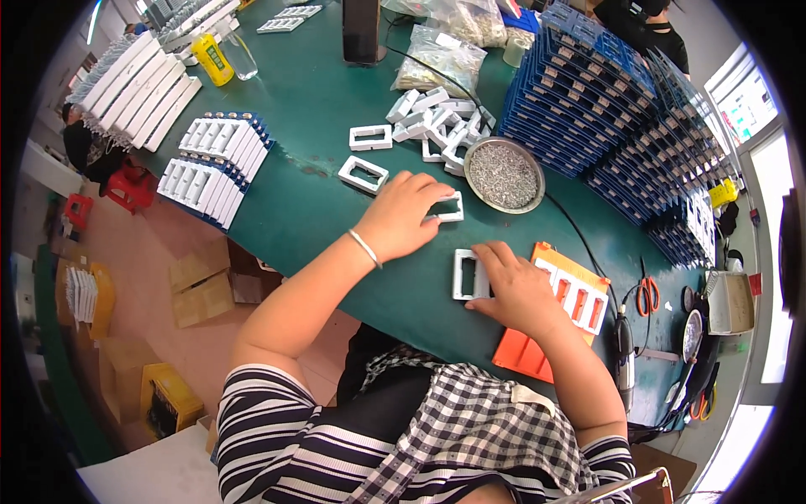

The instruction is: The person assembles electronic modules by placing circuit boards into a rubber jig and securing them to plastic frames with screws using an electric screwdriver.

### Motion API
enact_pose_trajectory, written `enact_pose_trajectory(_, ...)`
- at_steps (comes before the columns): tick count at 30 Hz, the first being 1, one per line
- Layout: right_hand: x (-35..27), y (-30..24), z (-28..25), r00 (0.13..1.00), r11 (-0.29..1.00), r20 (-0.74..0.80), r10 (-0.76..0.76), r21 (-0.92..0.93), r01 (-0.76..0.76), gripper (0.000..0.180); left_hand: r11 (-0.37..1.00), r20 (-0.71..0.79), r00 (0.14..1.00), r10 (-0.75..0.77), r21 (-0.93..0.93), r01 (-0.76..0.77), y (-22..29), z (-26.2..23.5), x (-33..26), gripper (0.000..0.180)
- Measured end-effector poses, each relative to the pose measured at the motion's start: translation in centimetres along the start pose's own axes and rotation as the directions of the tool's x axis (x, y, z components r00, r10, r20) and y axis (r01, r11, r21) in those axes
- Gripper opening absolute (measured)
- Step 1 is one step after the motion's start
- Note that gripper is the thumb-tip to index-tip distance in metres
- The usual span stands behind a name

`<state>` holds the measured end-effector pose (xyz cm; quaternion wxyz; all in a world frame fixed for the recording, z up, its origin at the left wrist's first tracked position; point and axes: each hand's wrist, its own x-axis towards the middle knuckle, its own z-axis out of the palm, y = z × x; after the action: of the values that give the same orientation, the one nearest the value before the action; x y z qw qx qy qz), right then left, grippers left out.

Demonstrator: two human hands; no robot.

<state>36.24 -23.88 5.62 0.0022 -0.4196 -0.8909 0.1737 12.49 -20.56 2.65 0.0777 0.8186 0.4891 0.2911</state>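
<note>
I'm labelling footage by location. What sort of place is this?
Probably a small-parts assembly workshop: the green worktable holds tall stacks of blue flat panels, a heap of white rectangular plastic-looking frames and a round metal bowl of tiny silvery pieces.

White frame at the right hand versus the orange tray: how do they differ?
The white frame is white, while the orange tray is mostly orange. The white frame is clearly smaller than the orange tray. The right hand has its thumb and fingers on the white frame, whereas the orange tray bears a row of white pieces. Both have straight edges.
</note>
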Motion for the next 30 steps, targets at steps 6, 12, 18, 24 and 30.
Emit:
enact_pose_trajectory(6, -0.4, 0.4, -0.1, 0.998, 0.999, -0.056, -0.010, -0.045, 0.008, 0.078, 0.998, -0.074, 0.995, 0.060, -0.012, -0.061, 3.0, -0.7, -4.0, 0.045)
enact_pose_trajectory(12, 0.0, 1.0, 0.2, 0.994, 0.997, -0.090, -0.064, -0.055, 0.059, 0.077, 0.984, 0.090, 0.985, 0.150, -0.110, -0.140, 1.6, -2.4, -6.9, 0.042)
enact_pose_trajectory(18, 1.2, 0.8, -0.1, 0.993, 0.993, -0.053, -0.109, -0.041, 0.106, 0.076, 0.960, 0.088, 0.978, -0.187, -0.194, 0.201, 3.2, -2.8, -7.8, 0.065)
enact_pose_trajectory(24, 1.7, -0.9, -0.7, 0.996, 0.990, 0.005, -0.091, -0.105, 0.091, 0.085, 0.953, 0.205, 0.975, -0.088, -0.269, 0.142, 3.7, -2.1, -6.5, 0.081)
enact_pose_trajectory(30, 2.2, -2.6, 0.5, 0.989, 0.977, -0.106, -0.102, -0.195, 0.080, 0.095, 0.937, -0.165, 0.932, -0.321, 0.085, 0.338, -3.0, -4.5, -4.1, 0.080)
